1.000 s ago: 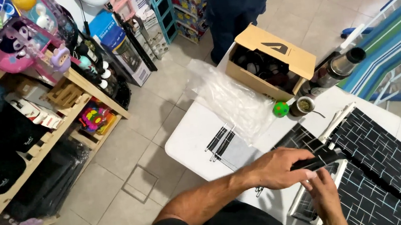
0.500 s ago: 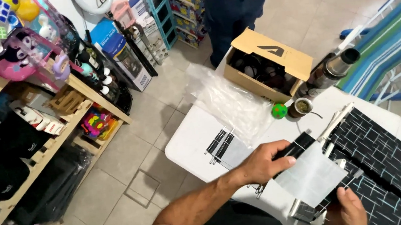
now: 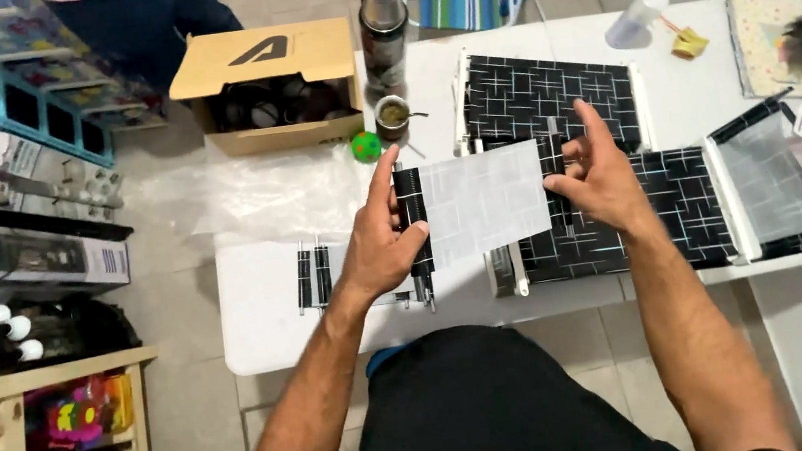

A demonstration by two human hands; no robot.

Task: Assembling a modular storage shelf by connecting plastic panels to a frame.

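Observation:
My left hand (image 3: 385, 240) grips the left black edge of a small flat piece (image 3: 484, 203) with a translucent white middle and black ends. My right hand (image 3: 595, 176) holds its right black end. I hold the piece stretched level above the white table (image 3: 270, 311). Under it lie black sheets with a white line grid (image 3: 546, 88). Two thin black strips (image 3: 313, 276) lie on the table just left of my left hand.
An open cardboard box (image 3: 269, 84) with dark items, a steel flask (image 3: 384, 31), a cup with a metal straw (image 3: 394, 115) and a green ball (image 3: 366, 146) stand at the table's far left. Clear plastic wrap (image 3: 267, 195) lies nearby. Shelves with toys (image 3: 20, 239) line the left side.
The view has swung round to face the table. Both hands have lifted the piece off the table and now hold it by its two ends.

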